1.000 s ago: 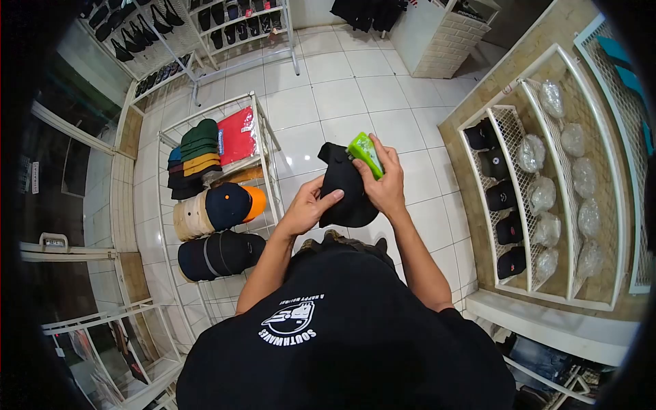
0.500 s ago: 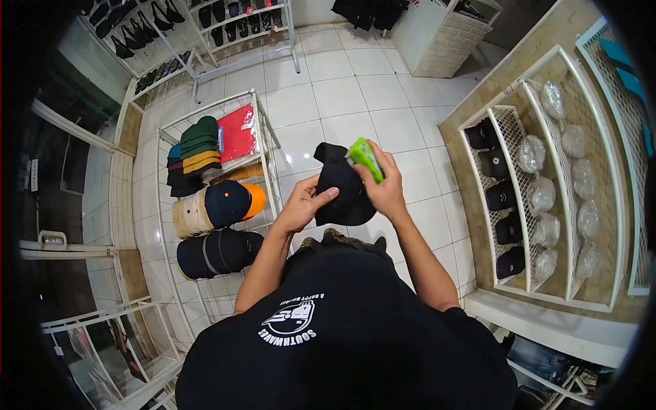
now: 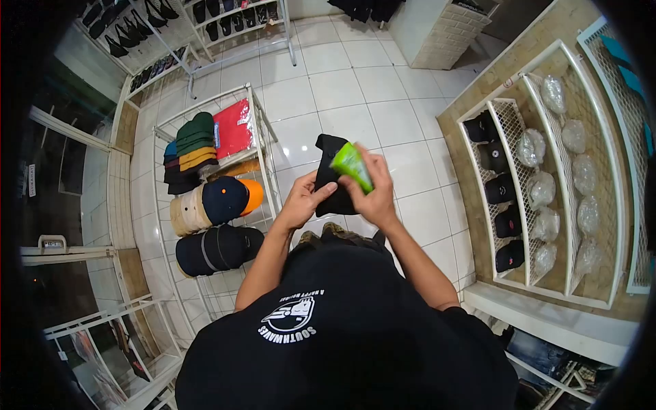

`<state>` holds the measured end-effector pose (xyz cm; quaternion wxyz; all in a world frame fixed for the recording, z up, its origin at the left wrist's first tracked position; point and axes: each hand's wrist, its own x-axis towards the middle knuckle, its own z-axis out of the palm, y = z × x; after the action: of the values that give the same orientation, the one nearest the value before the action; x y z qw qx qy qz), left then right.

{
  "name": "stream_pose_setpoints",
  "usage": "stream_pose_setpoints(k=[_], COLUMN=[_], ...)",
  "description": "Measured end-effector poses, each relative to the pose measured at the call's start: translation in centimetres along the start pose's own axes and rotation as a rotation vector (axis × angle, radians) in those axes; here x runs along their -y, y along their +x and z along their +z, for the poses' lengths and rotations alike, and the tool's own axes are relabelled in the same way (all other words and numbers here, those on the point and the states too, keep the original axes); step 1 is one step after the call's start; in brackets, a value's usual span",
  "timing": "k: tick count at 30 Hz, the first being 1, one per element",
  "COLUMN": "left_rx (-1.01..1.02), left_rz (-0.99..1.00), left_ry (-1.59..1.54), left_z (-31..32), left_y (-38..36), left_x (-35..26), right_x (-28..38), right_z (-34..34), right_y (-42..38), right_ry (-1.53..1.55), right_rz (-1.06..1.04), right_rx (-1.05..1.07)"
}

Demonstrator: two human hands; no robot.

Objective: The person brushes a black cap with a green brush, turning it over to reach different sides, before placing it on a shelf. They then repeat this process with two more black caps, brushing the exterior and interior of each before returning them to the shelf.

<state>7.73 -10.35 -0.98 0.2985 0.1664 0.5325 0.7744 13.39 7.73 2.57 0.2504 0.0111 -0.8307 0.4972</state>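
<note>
A black cap (image 3: 326, 162) is held up in front of my body over the tiled floor. My left hand (image 3: 302, 201) is closed on its left edge, with the thumb lying on the dark fabric. In my right hand (image 3: 375, 188) is a bright green block (image 3: 351, 166), perhaps a brush; its exact kind cannot be made out. The block is over the right part of the cap and hides some of it. Whether its underside touches the fabric does not show. Motion blurs the right fingers somewhat.
To the left, a white wire rack (image 3: 158, 164) bears stacked caps (image 3: 225, 200), folded beanies (image 3: 196, 137) and a red packaged garment (image 3: 234, 128). On the right wall, a white shelf (image 3: 523, 171) holds black caps and clear-wrapped items. A brick-faced counter (image 3: 441, 34) stands ahead.
My right hand and the green block have shifted left across the cap, covering more of it. The left hand keeps its grip, and the cap appears slightly higher and narrower.
</note>
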Motion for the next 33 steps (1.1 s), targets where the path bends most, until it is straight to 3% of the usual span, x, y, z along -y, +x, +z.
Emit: stream_pose_setpoints(k=[3,9,12,13,15,17,20,21,24,26,29,33], left_rx=[0.031,0.009,0.043,0.044,-0.052,0.001,0.034,0.029,-0.063,-0.087,-0.037,-0.146], left_rz=[-0.03,0.012,-0.058,-0.052,-0.032,-0.005,-0.044,-0.032,0.054,0.063,0.083,0.003], left_ry=[0.039,0.039,0.092,0.095,-0.004,0.019,0.033,0.058,-0.027,-0.106,-0.024,0.039], left_z=[0.6,0.2,0.0,0.1,0.2,-0.6,-0.9,-1.0,-0.8,-1.2,-1.0,-0.7], left_y=[-0.5,-0.3,-0.5,-0.4,-0.2,-0.3,-0.5,-0.5,-0.2,-0.3,-0.2,-0.3], left_x=[-1.1,-0.8,-1.4,-1.2,-0.5,-0.3,-0.6,-0.7,-1.1,-1.1,-2.0,-3.6], right_x=[-3.3,0.8,-2.1,-2.0,-0.6,0.9,-3.0,-4.6,-7.0,-7.1,-6.5,-5.4], right_z=[-0.2,-0.2,-0.1,0.0,0.1,0.2,-0.1,-0.6,-2.3,-2.5,-2.5,-2.4], right_y=[1.2,0.5,1.7,1.6,1.0,0.7,1.8,1.8,1.3,0.3,0.0,0.0], right_ry=[-0.045,0.005,0.052,0.052,0.046,-0.001,0.062,-0.069,-0.1,0.568,0.667,0.434], right_rz=[0.18,-0.091,0.253,0.246,0.013,-0.117,0.12,0.163,0.108,0.479,0.564,0.375], right_rx=[-0.073,0.04,-0.01,-0.012,0.008,0.062,-0.001,0.004,-0.033,-0.061,-0.04,0.066])
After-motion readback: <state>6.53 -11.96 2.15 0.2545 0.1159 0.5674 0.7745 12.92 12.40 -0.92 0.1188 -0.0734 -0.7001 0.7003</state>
